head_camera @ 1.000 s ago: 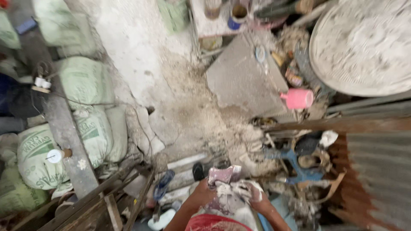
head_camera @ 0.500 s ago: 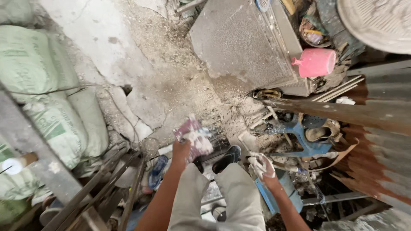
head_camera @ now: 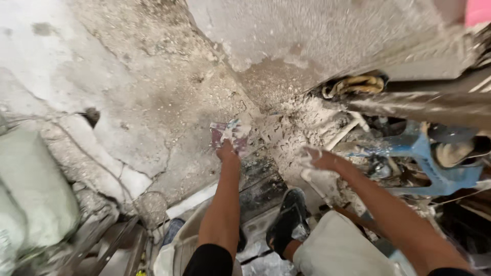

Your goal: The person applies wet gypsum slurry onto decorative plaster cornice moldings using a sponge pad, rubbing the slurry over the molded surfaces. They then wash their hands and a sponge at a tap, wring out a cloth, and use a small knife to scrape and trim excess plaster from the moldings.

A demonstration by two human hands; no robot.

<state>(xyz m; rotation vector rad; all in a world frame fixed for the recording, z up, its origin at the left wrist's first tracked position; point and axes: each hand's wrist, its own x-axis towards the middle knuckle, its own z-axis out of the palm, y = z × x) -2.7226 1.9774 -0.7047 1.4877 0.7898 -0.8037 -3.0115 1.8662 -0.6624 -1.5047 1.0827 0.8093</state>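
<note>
**Hands over dusty yard floor, head view**

Shoe (head_camera: 289,217): black, on the person's foot, planted near the bottom edge of the floor between the two forearms, beside a pale trouser leg (head_camera: 337,250).

Left hand (head_camera: 228,151): arm stretched forward, fingers closed around a small flat tool or card (head_camera: 229,134), reddish and smeared with white plaster, held just above the cracked concrete floor (head_camera: 153,97) near its middle.

Right hand (head_camera: 318,158): extended to the right of the left one, well apart from it, fingers loosely spread and empty, coated in white powder; it touches nothing that can be made out.

Sack (head_camera: 36,189): pale green, slumped at the left edge of the floor.

Plastic stool (head_camera: 424,158): blue, dusty, at the right edge among clutter.

Slab (head_camera: 317,36): grey, flat, plaster-spattered, at the far edge.

Pink object (head_camera: 478,11): far right corner, kind unclear.
</note>
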